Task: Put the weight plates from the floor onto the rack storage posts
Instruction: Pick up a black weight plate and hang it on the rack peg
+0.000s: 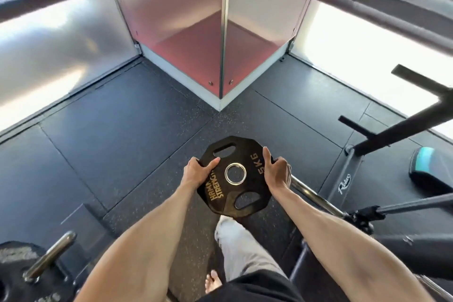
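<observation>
I see the 5 kg weight plate (245,158) held above the floor (122,142), my left hand (197,171) gripping its 9 o'clock edge, my right hand (275,171) gripping its 3 o'clock edge

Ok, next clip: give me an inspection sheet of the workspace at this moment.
Surface: dark speckled rubber floor, laid in tiles.
Job's things: black weight plate marked 5 KG, held face up; chrome post at lower left, with a second plate by it, blurred.
Clutter: teal-and-black pad on the floor at right.
Hands: left hand and right hand grip opposite edges of the weight plate.
Cables: nothing seen.
Surroundings: mirrored corner column ahead; black frame bars and a chrome bar at right.
</observation>
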